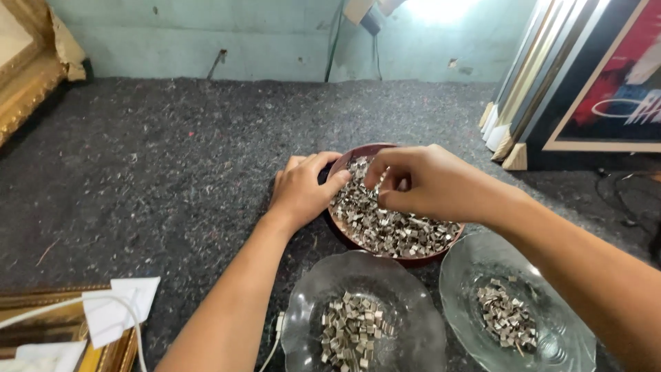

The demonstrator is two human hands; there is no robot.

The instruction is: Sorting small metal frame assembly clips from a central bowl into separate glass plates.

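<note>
Pinching: right hand (420, 182) hovers over the brown bowl (344, 162), its grip nearly closed, fingertips (382, 184) in the metal pieces (385, 224); whether it holds one, I cannot tell.
Left hand: left hand (303, 189) cups the bowl's rim, grip half curled, thumb on the edge.
Brown bowl: round, heaped with small shiny metal pieces.
Glass dishes: near dish (303, 324) and right dish (564, 331), clear, scalloped, each with a small pile.
Surface: grey felt surface (172, 158), fuzzy, just behind the dishes.
</note>
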